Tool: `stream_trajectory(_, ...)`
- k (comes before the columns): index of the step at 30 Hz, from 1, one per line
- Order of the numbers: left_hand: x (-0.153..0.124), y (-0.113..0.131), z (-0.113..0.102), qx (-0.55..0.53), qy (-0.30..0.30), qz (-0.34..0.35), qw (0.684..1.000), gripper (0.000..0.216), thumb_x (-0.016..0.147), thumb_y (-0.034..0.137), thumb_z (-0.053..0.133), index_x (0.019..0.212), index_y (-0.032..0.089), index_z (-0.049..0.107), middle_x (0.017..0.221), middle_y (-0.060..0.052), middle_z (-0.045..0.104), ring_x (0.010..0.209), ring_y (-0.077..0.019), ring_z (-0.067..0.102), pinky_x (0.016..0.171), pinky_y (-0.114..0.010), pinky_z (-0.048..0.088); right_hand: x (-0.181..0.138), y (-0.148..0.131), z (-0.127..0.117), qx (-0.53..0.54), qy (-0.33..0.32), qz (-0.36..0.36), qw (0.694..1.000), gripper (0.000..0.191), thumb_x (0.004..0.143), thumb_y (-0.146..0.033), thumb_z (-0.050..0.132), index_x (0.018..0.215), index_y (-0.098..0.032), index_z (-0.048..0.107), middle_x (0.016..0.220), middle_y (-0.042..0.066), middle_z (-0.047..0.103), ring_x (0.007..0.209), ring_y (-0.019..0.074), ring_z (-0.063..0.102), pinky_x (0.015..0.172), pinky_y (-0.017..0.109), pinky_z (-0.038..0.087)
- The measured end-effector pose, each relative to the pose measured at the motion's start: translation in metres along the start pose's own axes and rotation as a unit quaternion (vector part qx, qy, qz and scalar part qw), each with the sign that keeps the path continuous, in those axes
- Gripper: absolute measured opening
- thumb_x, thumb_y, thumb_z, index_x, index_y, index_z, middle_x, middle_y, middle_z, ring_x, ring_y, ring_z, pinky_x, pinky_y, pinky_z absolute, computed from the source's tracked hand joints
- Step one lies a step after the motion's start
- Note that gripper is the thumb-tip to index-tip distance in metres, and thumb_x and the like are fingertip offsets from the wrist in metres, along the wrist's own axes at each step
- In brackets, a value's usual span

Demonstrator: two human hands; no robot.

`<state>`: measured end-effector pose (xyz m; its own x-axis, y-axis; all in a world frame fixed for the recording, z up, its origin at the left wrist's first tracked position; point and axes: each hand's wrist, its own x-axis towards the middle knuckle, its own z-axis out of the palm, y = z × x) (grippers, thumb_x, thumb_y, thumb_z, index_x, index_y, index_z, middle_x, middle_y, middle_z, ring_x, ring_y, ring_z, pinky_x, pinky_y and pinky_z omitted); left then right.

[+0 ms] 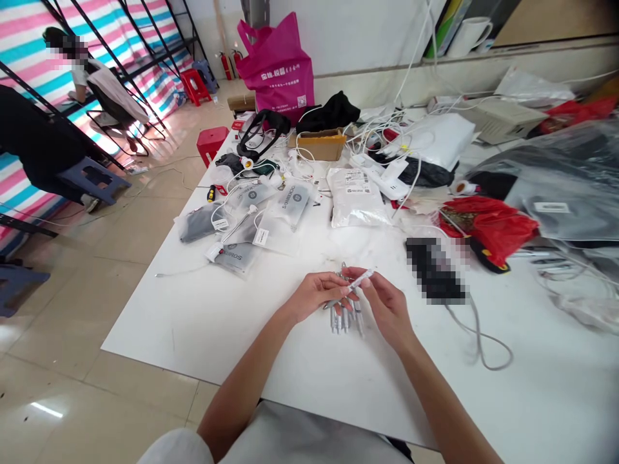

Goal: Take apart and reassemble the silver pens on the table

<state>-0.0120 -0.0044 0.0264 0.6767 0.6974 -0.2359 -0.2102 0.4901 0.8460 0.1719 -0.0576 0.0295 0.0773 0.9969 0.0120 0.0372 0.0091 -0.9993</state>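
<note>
Both my hands are raised a little over the white table (271, 348), close together. A slim silver pen (360, 279) slants up to the right between them. My left hand (316, 295) is closed round its lower end, and my right hand (387, 306) pinches the upper end between thumb and fingers. Several more silver pens (341, 321) lie side by side on the table just under my hands, their far ends partly hidden by my fingers.
Left of my hands lie grey pouches in clear bags (294, 201). A white parcel (356, 198), tangled cables and a magenta bag (280, 77) stand farther back. On the right are a blurred dark phone-like object (435, 270), a grey cable (478, 335) and a red plastic bag (488, 222).
</note>
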Motion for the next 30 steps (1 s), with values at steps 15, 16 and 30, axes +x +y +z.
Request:
stream_trajectory(15, 0.007, 0.004, -0.023, -0.141, 0.156, 0.119, 0.97, 0.037, 0.088, 0.046, 0.077, 0.102, 0.012, 0.076, 0.092, -0.01, 0.076, 0.081, -0.0163, 0.071, 0.076, -0.029, 0.056, 0.018, 0.032, -0.097, 0.625, 0.054, 0.044, 0.777, 0.049, 0.092, -0.044, 0.064, 0.069, -0.024, 0.026, 0.054, -0.01, 0.017, 0.043, 0.0078, 0.015, 0.038, 0.026, 0.025)
stream_trajectory(16, 0.007, 0.005, -0.025, -0.165, 0.165, 0.124, 0.964, 0.035, 0.089, 0.044, 0.076, 0.101, 0.012, 0.076, 0.091, -0.009, 0.075, 0.08, -0.0149, 0.07, 0.075, -0.027, 0.056, 0.018, 0.035, -0.101, 0.648, 0.043, 0.033, 0.759, 0.05, 0.089, -0.04, 0.066, 0.069, -0.024, 0.023, 0.053, -0.011, 0.014, 0.042, 0.0081, 0.011, 0.037, 0.028, 0.021)
stream_trajectory(30, 0.005, 0.011, -0.03, -0.292, 0.2, 0.146, 0.924, 0.026, 0.097, 0.036, 0.065, 0.1, 0.012, 0.074, 0.085, -0.005, 0.07, 0.074, -0.0107, 0.065, 0.066, -0.023, 0.052, 0.017, 0.04, -0.102, 0.758, -0.027, 0.005, 0.651, 0.056, 0.079, -0.028, 0.073, 0.063, -0.025, 0.02, 0.048, -0.012, 0.009, 0.041, 0.0073, 0.005, 0.039, 0.031, 0.01)
